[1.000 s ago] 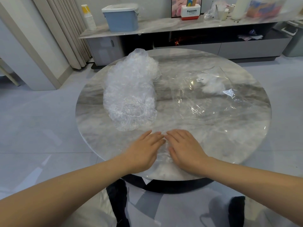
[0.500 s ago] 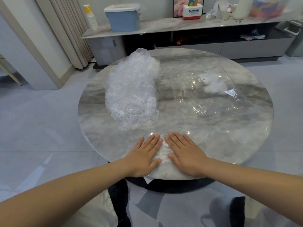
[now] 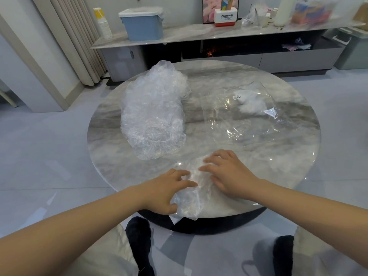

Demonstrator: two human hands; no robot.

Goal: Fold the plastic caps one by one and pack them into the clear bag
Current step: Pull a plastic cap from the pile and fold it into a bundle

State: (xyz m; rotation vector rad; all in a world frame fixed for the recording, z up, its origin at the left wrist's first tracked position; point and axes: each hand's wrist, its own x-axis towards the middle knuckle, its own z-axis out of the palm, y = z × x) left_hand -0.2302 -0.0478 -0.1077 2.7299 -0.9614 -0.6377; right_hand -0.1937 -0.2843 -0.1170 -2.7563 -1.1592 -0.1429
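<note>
Resting at the near edge of the round marble table, one crumpled plastic cap lies between the person's two hands, its near end drooping just over the rim. The left hand has its fingers bent, their tips touching the cap's left side and the thumb against the lower part; whether it truly grips the film cannot be told. The right hand lies on the cap's right side with fingers spread and slightly bent, pressing down on it.

Beyond the left hand, near but apart from it, sits one heap of unfolded plastic caps; the number in it cannot be counted. Beyond the right hand lies one clear bag, flat on the table, with a small barcode label and something white inside.

Farther off, past the table, a long low cabinet carries one blue lidded storage box, one stack of paper cups and one white Panasonic box.
</note>
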